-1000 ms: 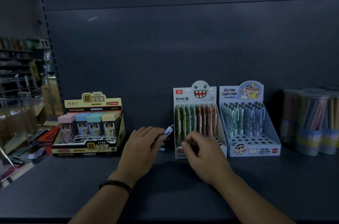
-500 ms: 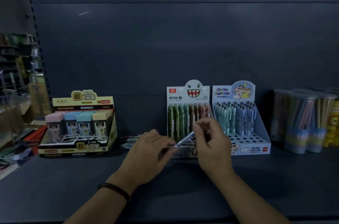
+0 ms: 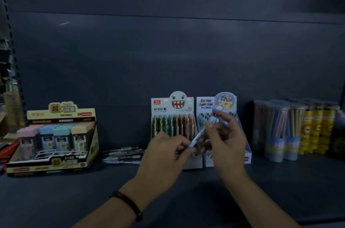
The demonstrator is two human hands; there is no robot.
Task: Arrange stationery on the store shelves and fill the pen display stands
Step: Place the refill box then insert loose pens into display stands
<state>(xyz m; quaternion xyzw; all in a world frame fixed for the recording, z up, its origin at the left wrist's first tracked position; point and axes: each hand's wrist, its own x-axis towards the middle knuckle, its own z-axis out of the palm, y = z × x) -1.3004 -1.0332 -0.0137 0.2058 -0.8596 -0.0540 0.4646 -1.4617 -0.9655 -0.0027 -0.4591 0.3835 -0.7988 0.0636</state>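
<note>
A light blue pen point(image 3: 202, 132) is held at a slant in front of two pen display stands. My left hand point(image 3: 166, 155) pinches its lower end and my right hand point(image 3: 226, 141) pinches its upper part. Behind them stand the monster-face stand point(image 3: 173, 108) with green and brown pens and the blue cartoon stand point(image 3: 220, 103) with pale blue pens; my hands hide both stands' front rows. Several loose pens point(image 3: 122, 154) lie on the dark shelf point(image 3: 186, 199) left of the stands.
An eraser display box point(image 3: 54, 138) with pastel packs sits at the left. Clear tubs of pencils point(image 3: 276, 130) and yellow tubs point(image 3: 317, 130) stand at the right. Other store racks show dimly at the far left edge.
The pen has risen and moved right, from in front of the monster stand toward the cartoon stand, with both hands still on it. My view has shifted slightly.
</note>
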